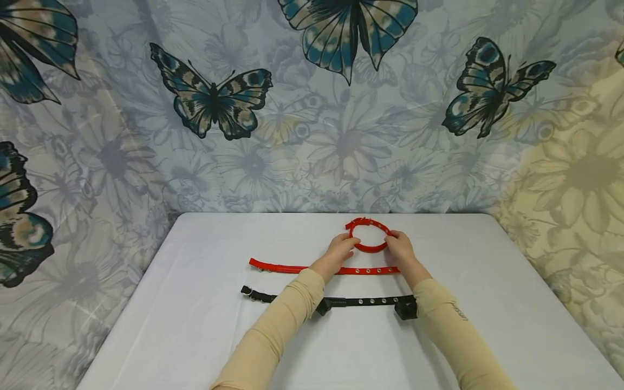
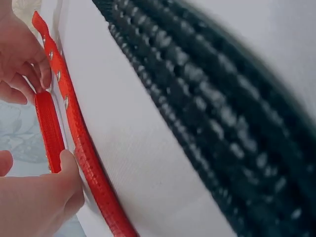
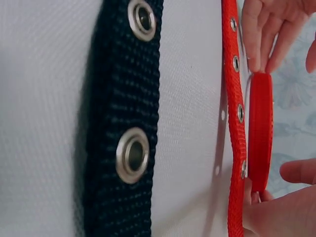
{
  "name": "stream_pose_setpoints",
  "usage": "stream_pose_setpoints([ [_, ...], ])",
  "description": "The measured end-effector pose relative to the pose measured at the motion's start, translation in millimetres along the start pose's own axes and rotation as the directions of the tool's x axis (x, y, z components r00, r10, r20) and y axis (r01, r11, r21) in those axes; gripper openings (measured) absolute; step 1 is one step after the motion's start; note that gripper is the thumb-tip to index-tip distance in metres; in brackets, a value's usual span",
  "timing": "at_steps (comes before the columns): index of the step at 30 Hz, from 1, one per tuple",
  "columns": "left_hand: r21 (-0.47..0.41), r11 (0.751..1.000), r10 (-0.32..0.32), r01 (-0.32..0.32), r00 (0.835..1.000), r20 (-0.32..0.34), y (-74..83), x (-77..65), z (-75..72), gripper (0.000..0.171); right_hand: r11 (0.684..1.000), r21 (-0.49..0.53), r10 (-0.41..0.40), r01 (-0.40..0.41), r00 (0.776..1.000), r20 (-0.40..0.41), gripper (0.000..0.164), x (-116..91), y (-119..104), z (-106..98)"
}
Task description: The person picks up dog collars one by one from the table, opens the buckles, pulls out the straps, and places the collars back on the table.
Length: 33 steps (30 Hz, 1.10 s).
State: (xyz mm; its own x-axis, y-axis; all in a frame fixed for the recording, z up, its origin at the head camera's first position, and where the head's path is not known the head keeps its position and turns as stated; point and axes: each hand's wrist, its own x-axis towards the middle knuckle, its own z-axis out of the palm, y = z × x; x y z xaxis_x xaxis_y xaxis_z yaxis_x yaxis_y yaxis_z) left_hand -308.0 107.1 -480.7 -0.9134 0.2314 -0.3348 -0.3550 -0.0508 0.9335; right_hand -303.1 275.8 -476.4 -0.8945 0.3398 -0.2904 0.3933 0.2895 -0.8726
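A red collar (image 1: pixel 371 248) closed into a loop lies toward the far edge of the white table. My left hand (image 1: pixel 339 250) holds its left side and my right hand (image 1: pixel 402 250) its right side, fingers at the band. Nearer to me, a second red collar (image 1: pixel 283 268) with metal eyelets is stretched out flat, crossing beneath my hands. Closest is a black collar (image 1: pixel 351 301), also laid straight, with a buckle at its left end; my forearms hide parts of it. The left wrist view shows the black collar's textured band (image 2: pixel 197 108) very near; the right wrist view shows its eyelets.
Dark box-like wrist devices (image 1: pixel 405 308) sit under the sleeves, over the black collar. Behind the white table (image 1: pixel 205 244) hangs a cloth (image 1: pixel 341 141) printed with butterflies and flowers, which also runs down both sides.
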Motion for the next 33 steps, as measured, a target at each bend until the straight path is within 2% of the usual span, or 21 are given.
stream_pose_setpoints([
  [4, -0.019, 1.000, -0.016, 0.015, 1.000, -0.019, 3.1, -2.5, -3.5, 0.057, 0.998, 0.066, 0.007, -0.006, 1.000, -0.012, 0.051, 0, -1, 2],
  [12, -0.081, 0.996, -0.039, 0.035, 0.998, -0.056, 5.7, -7.9, -11.5, 0.054, 0.994, 0.112, -0.017, 0.019, 1.000, -0.010, 0.048, -9, -1, 5],
  [17, -0.134, 0.991, -0.017, 0.001, 0.993, -0.116, 7.9, -15.0, -16.4, 0.050, 0.986, 0.163, -0.015, 0.015, 1.000, 0.001, 0.049, -16, -2, 10],
  [24, -0.181, 0.983, 0.002, -0.038, 0.981, -0.193, 7.0, -22.5, -30.8, 0.042, 0.973, 0.230, -0.048, 0.035, 0.997, 0.053, 0.052, -29, -5, 19],
  [33, -0.245, 0.969, -0.014, -0.035, 0.980, -0.196, 6.1, -35.0, -52.0, 0.044, 0.962, 0.270, -0.066, 0.032, 0.991, 0.116, 0.054, -46, -9, 29],
])
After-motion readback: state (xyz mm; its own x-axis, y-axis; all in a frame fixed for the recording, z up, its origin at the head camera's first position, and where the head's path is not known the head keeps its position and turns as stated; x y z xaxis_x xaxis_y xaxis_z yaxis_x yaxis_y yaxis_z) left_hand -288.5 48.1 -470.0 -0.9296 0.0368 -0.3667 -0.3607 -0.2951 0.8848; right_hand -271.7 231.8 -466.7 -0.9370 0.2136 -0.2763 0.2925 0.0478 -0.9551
